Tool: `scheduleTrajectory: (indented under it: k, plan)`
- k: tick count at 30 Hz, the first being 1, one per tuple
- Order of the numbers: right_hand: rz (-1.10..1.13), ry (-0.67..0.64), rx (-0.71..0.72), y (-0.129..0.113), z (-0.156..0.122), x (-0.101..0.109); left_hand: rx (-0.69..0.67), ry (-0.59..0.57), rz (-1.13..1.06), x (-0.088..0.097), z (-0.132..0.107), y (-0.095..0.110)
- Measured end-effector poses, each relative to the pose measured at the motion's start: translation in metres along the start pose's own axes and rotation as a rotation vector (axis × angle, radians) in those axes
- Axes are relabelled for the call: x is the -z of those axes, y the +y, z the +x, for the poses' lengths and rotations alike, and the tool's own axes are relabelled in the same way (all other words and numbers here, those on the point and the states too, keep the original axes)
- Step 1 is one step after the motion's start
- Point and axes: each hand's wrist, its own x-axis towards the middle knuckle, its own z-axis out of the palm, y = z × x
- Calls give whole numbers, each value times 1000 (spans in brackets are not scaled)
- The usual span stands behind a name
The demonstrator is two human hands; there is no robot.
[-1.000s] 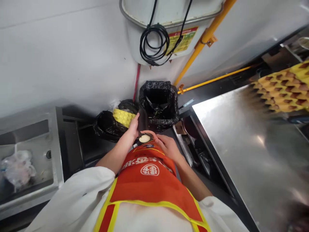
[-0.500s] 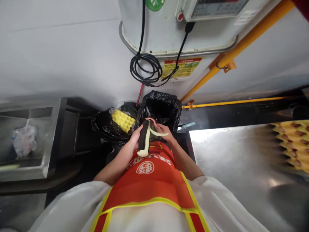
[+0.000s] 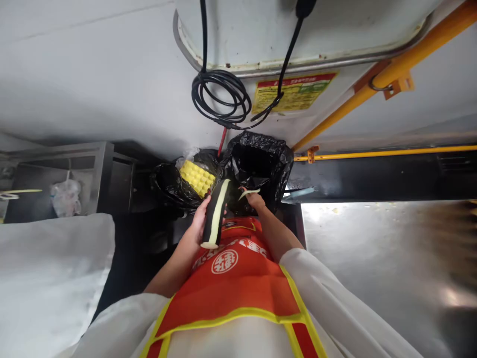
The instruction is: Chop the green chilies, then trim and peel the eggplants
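Observation:
My left hand [image 3: 200,217] is wrapped around a dark-skinned eggplant [image 3: 215,214] with one long pale strip bared down its side. Its cut end points toward my apron, and the upper end tilts away over the bins. To the right, apart from the eggplant, my right hand [image 3: 256,200] is closed on a peeler [image 3: 242,189], of which only a small reddish part shows. A pale strip of peel [image 3: 252,192] hangs at the peeler, beside my fingers.
Black-bagged bins [image 3: 278,164] stand below my hands, one holding a yellow egg tray [image 3: 197,178]. A steel counter [image 3: 357,248] lies right, a sink [image 3: 100,174] left. Another person's white clothing [image 3: 52,268] shows at left. Coiled black cable [image 3: 221,97] hangs ahead.
My right hand and the peeler have moved off the eggplant, taking the peel strip away. The eggplant's bared strip now faces up. White clothing has entered at left, and my view has shifted.

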Motion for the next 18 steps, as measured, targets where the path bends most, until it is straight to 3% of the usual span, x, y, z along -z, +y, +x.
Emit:
scheduleTrajectory:
  k: [5,9,14,18]
  plan:
    - [-33,-9,-192,25,9,-1,15,129,-8,28,4,6]
    - [-4,-19,-267,38,16,1,41,177,-32,43,5,5]
    - [38,-94,-269,45,31,12,61,237,-72,46,8,-3]
    - [89,-135,-202,32,39,7,62,304,-168,46,6,-13]
